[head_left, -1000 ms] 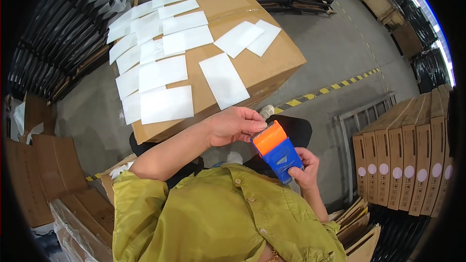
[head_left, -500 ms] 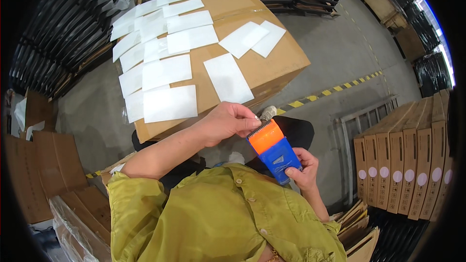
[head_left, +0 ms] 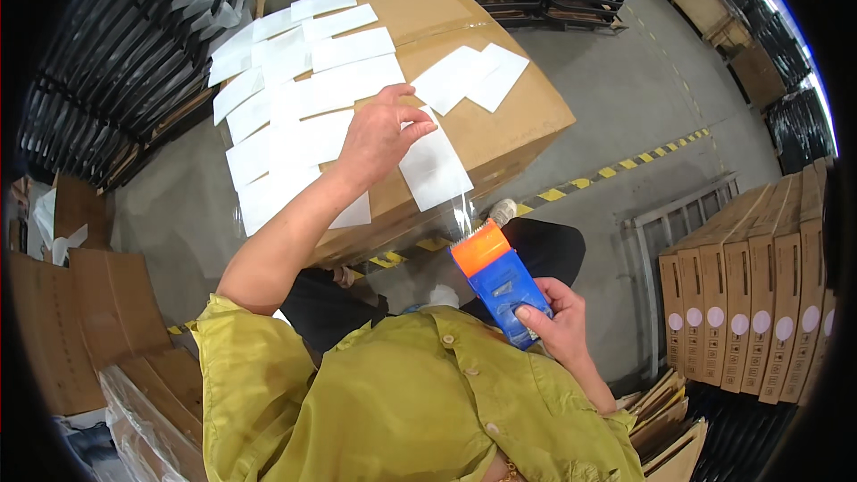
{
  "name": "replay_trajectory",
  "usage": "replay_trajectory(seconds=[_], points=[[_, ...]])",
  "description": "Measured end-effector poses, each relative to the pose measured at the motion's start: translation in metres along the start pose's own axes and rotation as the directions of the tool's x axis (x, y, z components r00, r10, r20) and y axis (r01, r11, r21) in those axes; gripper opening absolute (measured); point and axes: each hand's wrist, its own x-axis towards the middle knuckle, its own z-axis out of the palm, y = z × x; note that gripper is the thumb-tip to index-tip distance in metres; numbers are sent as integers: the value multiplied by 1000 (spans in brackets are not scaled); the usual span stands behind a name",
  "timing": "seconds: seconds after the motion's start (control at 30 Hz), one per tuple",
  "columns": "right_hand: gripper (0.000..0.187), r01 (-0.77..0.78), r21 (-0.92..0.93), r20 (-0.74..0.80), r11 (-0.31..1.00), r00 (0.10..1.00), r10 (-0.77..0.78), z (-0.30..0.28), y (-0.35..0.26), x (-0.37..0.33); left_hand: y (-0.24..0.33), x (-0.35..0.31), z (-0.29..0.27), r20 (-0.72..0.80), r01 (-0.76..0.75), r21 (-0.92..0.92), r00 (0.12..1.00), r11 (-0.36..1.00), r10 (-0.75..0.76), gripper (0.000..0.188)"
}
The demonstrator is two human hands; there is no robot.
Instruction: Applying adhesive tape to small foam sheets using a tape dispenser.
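Observation:
My right hand point(head_left: 555, 325) grips a blue and orange tape dispenser point(head_left: 502, 284) by its lower end, with the toothed edge pointing away from me. A strip of clear tape point(head_left: 462, 216) runs out from that edge across a single white sheet point(head_left: 437, 171). The far end of the tape is pinched in my left hand point(head_left: 382, 136), thumb against fingers, above the large cardboard box point(head_left: 527, 112). Overlapping white sheets point(head_left: 281, 112) cover the left part of the box top, some partly hidden by my left forearm. Two further white sheets point(head_left: 498, 76) overlap at the right.
Flat brown cartons point(head_left: 714, 303) stand in a row at the right beside a grey metal rack point(head_left: 644, 250). Dark stacked frames point(head_left: 107, 71) rise at the left and back. Opened cardboard point(head_left: 116, 299) lies at the left. Yellow-black tape point(head_left: 616, 165) marks the floor.
My left hand has moved from the dispenser's toothed edge up and left over the box, drawing out a length of clear tape. My right hand has stayed nearly in place with the dispenser.

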Motion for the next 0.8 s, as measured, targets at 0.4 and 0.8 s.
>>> replay_trajectory(seconds=[0.4,0.8], points=[[32,-48,-34,-60,998,997,46,6,17,28,-34,-5,40,30,11,340,999,940,-23,23],[33,-92,-42,-39,995,995,90,-3,21,27,35,-115,2,555,791,-502,604,350,-571,47]])
